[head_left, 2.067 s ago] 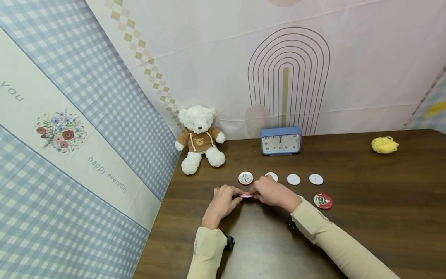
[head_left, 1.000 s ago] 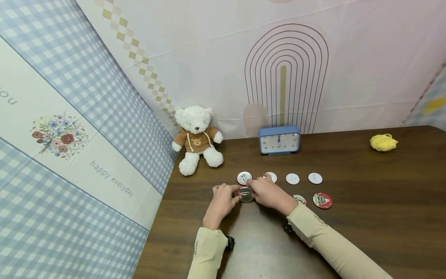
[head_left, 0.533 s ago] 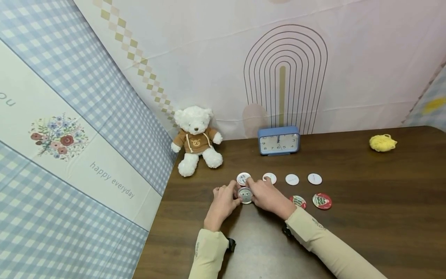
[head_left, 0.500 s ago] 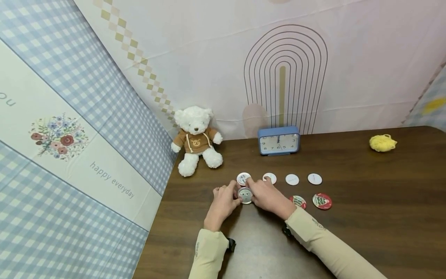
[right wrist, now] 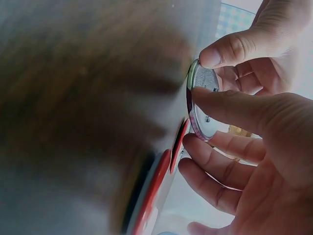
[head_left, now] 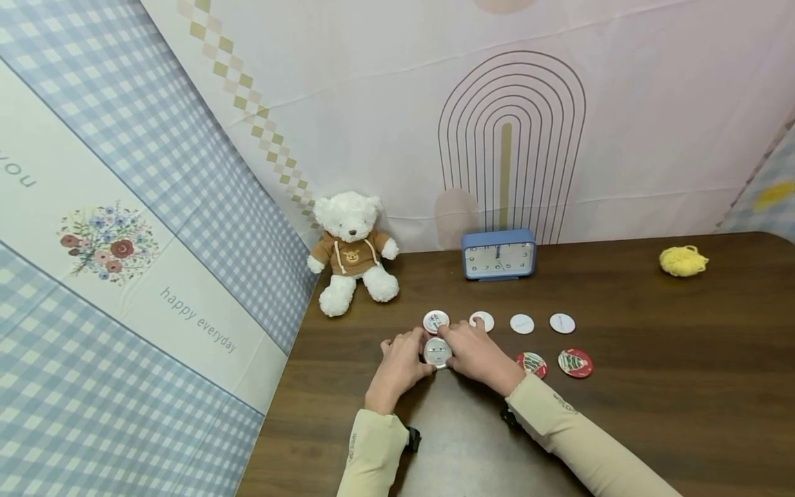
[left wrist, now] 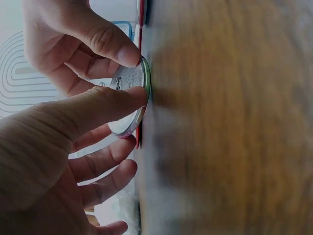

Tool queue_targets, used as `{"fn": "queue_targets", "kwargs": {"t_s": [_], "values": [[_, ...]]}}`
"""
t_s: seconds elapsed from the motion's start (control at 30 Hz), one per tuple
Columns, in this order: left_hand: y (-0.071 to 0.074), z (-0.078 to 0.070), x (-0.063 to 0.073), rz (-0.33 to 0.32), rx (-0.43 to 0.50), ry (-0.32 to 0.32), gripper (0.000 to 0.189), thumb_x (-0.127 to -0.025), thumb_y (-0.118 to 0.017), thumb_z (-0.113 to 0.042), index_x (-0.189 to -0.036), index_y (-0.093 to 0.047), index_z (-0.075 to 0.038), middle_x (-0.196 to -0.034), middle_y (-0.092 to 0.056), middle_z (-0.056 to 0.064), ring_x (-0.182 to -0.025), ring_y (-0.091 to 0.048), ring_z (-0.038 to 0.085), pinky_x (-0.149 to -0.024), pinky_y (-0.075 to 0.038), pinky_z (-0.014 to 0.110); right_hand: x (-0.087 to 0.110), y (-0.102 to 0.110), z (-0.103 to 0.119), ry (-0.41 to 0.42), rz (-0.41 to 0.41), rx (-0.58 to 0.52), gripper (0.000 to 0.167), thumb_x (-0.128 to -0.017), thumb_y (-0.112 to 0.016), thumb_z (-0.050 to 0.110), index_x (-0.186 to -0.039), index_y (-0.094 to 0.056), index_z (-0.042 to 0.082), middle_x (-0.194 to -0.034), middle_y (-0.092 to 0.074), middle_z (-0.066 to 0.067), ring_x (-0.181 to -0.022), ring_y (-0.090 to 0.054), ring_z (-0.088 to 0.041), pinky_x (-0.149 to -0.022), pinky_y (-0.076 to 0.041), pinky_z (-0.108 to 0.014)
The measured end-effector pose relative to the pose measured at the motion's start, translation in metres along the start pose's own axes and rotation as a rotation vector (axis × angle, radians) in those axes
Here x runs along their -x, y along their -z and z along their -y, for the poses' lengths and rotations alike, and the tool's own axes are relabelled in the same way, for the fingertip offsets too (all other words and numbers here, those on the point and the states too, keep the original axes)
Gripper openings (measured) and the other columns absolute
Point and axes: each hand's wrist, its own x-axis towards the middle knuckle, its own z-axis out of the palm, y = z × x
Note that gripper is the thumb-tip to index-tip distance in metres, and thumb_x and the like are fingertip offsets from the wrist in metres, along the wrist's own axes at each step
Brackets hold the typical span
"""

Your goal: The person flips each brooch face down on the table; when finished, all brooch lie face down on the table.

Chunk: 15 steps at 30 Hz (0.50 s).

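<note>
A round pin badge (head_left: 437, 353) lies back side up between both hands, its silver back and pin clasp showing. My left hand (head_left: 400, 366) pinches its left edge with thumb and fingers. From the other side my right hand (head_left: 481, 352) grips the right edge in the same way. Both thumbs overlap the badge's near rim in the left wrist view, where the badge (left wrist: 129, 78) sits close to the wood. Just behind it is a white-backed badge (head_left: 436, 319), partly hidden by the right fingers. Another white badge (head_left: 483, 319) lies beyond the right hand.
Two more white badges, one in the middle (head_left: 522, 324) and one at the right (head_left: 562, 323), complete the back row. Nearer are two red Christmas-tree badges (head_left: 531, 365). A blue clock (head_left: 499, 255), a white teddy bear (head_left: 352, 255) and yellow yarn (head_left: 683, 261) stand along the table's back.
The badge between the hands has tipped from nearly edge-on, pink rim showing, to lying back side up. The right forearm has shifted slightly left, uncovering a red tree badge.
</note>
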Motion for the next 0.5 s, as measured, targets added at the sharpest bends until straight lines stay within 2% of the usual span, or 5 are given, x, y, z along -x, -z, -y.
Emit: {"fn": "queue_targets", "kwargs": {"t_s": [0.23,0.5], "values": [[-0.0022,-0.0005,-0.0008,0.037,-0.043,0.016,0.042,-0.076,-0.089,-0.019,-0.107,-0.061,-0.011,-0.095,-0.062,0.003,-0.094,-0.061,0.031,-0.09,-0.036,0.061,0.0005,-0.0005,0.0014,-0.015,0.044,0.015,0.035,-0.073,-0.086,0.01,-0.103,-0.068,0.004,-0.094,-0.069,-0.013,-0.085,-0.06,-0.034,-0.081,-0.039,-0.062],[-0.0019,-0.0007,0.0007,0.08,-0.086,0.017,0.05,-0.078,-0.087,-0.022,-0.123,-0.067,-0.01,-0.106,-0.064,0.008,-0.101,-0.058,0.033,-0.089,-0.037,0.062,0.0009,-0.0004,0.0012,-0.025,0.126,0.029,0.041,-0.076,-0.088,0.018,-0.11,-0.069,0.004,-0.107,-0.066,-0.016,-0.093,-0.057,-0.036,-0.08,-0.042,-0.059]]}}
